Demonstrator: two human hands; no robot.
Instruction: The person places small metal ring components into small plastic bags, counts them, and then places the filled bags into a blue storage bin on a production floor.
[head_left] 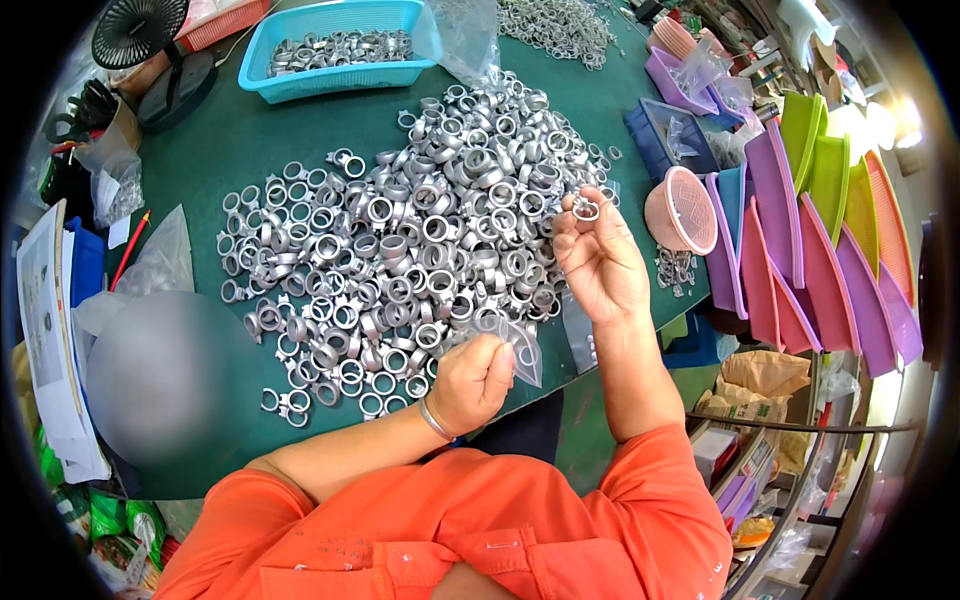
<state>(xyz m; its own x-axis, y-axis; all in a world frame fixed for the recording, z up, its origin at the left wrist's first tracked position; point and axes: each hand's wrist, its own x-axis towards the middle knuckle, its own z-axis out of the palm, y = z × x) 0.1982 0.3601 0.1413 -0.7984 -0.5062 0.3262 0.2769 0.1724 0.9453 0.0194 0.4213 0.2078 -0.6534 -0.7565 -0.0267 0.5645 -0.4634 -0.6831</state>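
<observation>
My right hand (608, 268) is raised at the right edge of the pile, palm up, its fingertips pinching a small silver metal ring (586, 218) with a little lug. Closer to my body, my left hand (466, 386) is closed in a fist around a small clear plastic bag (527, 355), whose free part sticks out to the right. Beyond both hands spreads a big heap of similar metal rings (440, 230), many showing small lugs. Whether the bag holds anything is hard to tell.
The green table (200, 400) carries a blue basket (262, 82) of metal parts at the back. Further small parts (560, 30) lie beyond. On the right stand a pink basket (672, 222), a dark blue bin (650, 140) and leaning colored trays (770, 210). A black fan (140, 30) is back left.
</observation>
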